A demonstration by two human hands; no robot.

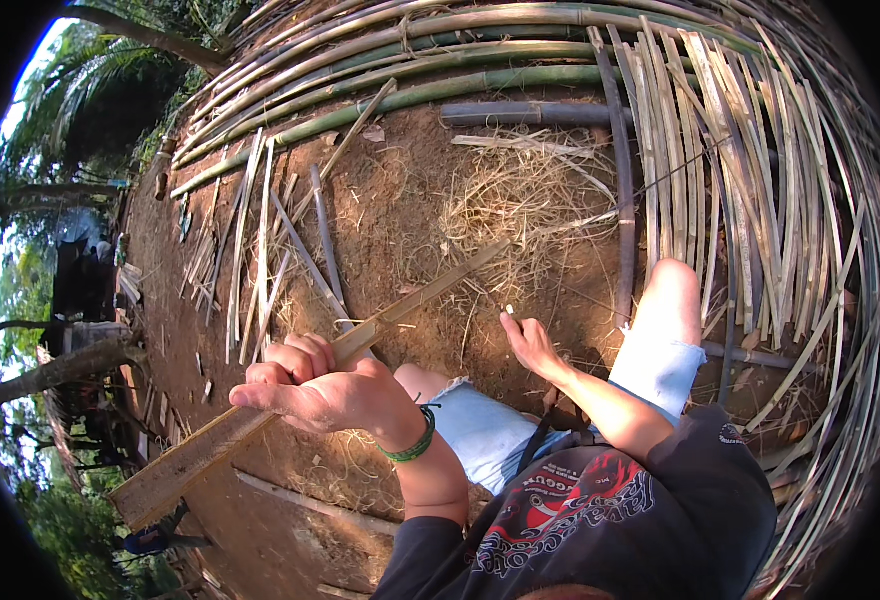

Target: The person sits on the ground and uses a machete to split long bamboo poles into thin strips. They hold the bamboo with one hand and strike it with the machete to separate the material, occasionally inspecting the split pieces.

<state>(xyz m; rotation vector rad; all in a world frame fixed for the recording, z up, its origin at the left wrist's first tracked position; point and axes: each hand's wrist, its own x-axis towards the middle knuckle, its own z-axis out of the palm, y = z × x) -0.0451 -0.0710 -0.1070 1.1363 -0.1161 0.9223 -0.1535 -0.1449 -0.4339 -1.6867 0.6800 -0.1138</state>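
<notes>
Head view: the left hand, with a green bracelet at its wrist, is closed firmly around a long split bamboo strip, which slants across the scene from its broad near-left end to a slimmer far-right end over the dirt ground. The right hand is apart from that strip, over to the right of it, with its fingers curled; a small pale thing shows at the thumb, but I cannot tell what it is or whether the fingers are clamped on a tool. A heap of curly shavings lies beyond the hands, so a fair amount of paring seems to be done. To the right, a broad row of split strips lies side by side, many of them separated already, while more loose strips are scattered at the far left. Along the far side, long bamboo poles lie unsplit, as far as I can see. The work thus looks well along but unfinished: the held strip is split, though how much of its surface or edges still needs trimming is not clear from here.
</notes>
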